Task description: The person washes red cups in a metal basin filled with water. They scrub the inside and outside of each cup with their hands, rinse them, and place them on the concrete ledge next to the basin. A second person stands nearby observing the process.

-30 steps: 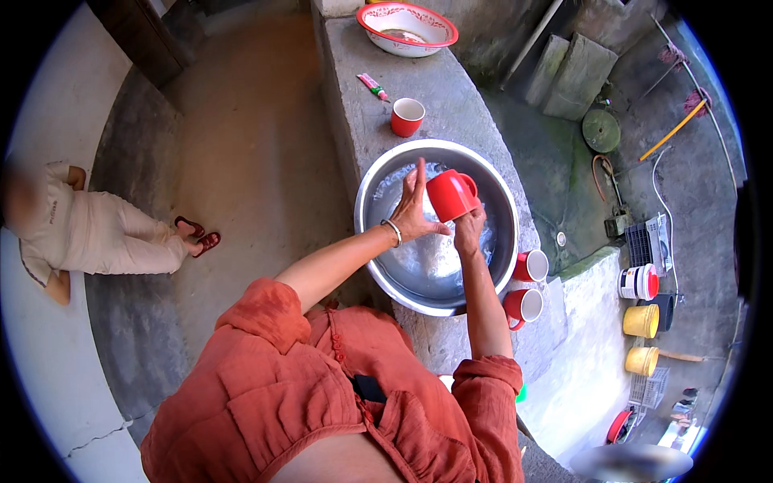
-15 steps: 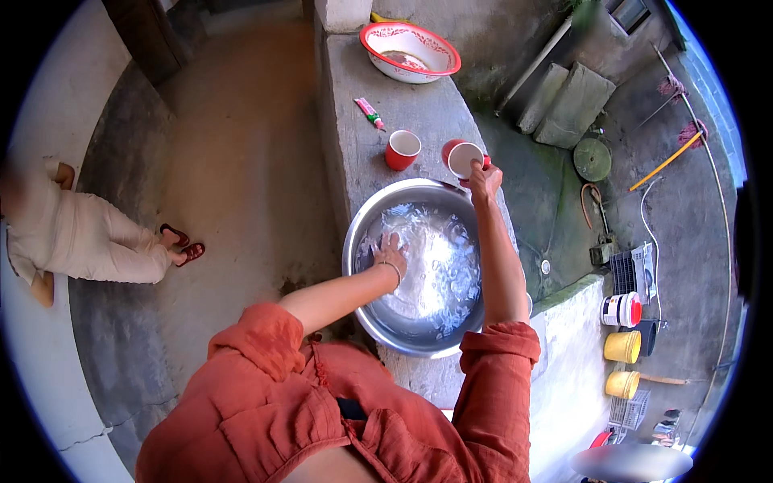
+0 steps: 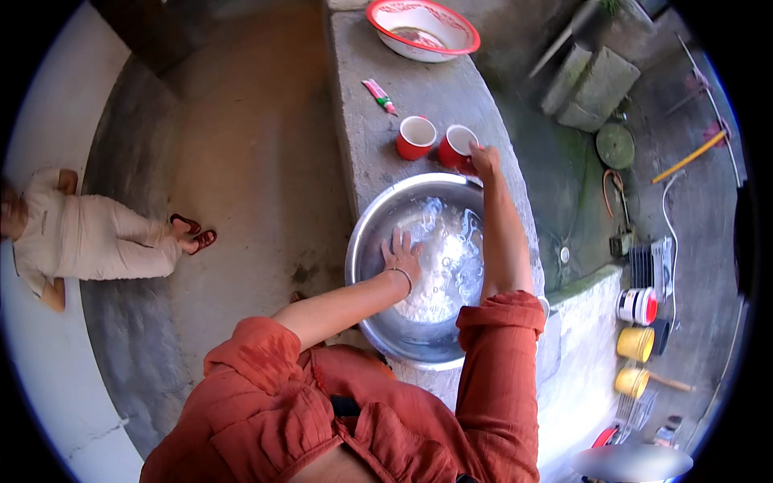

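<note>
A wide steel basin [image 3: 403,342] with rippling water stands on the concrete ledge in front of me. My left hand [image 3: 403,256], fingers spread, is inside the basin at the water; whether it touches the bottom I cannot tell. Beyond the far rim, my right hand [image 3: 483,159] grips a red mug [image 3: 451,153] with a white inside at its right side. That mug is upright, at the ledge surface. Just left of it stands a second red mug [image 3: 415,146], a small gap apart.
A toothpaste-like tube [image 3: 378,97] lies farther up the ledge [image 3: 358,137], below a red-rimmed enamel basin [image 3: 423,50]. Right of the ledge is a lower mossy floor, with yellow buckets [image 3: 635,344] along the wall. At far left, a person [image 3: 113,237] is by the wall.
The mug in my right hand has gone from tilted to upright, closer to the other mug. My left hand stays spread in the basin. The whole view has shifted slightly.
</note>
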The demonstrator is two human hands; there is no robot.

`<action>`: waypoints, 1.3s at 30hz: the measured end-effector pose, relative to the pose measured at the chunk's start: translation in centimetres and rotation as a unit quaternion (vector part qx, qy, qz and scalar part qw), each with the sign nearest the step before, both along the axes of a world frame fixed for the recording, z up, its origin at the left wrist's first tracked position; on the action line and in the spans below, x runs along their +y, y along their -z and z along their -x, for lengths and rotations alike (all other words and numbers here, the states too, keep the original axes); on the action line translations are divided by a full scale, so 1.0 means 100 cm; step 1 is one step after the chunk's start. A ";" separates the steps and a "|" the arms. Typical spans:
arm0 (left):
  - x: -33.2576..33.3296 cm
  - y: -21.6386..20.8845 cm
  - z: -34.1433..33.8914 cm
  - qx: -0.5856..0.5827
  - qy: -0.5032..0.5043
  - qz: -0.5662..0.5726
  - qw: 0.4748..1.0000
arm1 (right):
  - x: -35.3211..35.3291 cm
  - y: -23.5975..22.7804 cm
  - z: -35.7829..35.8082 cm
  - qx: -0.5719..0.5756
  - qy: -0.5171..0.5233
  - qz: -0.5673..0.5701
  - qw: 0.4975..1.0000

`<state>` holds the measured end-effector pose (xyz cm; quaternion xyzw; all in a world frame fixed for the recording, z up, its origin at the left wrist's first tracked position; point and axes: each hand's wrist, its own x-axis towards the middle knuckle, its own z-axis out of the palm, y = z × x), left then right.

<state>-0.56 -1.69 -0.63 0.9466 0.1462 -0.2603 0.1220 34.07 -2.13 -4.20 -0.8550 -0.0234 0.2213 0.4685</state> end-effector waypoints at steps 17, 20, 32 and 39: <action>0.001 -0.039 -0.004 0.075 0.081 -0.094 0.989 | -0.331 -0.122 0.183 -0.190 0.052 0.456 0.868; 0.006 -0.038 -0.003 0.069 0.086 -0.072 0.991 | -0.389 -0.060 0.181 -0.082 0.041 0.361 0.928; 0.007 -0.045 0.004 0.046 0.086 -0.068 0.993 | -0.320 -0.155 0.210 -0.287 0.176 0.077 0.938; 0.025 -0.081 0.013 -0.213 0.062 0.321 0.921 | -0.184 -0.178 0.275 0.005 -0.063 -0.018 0.998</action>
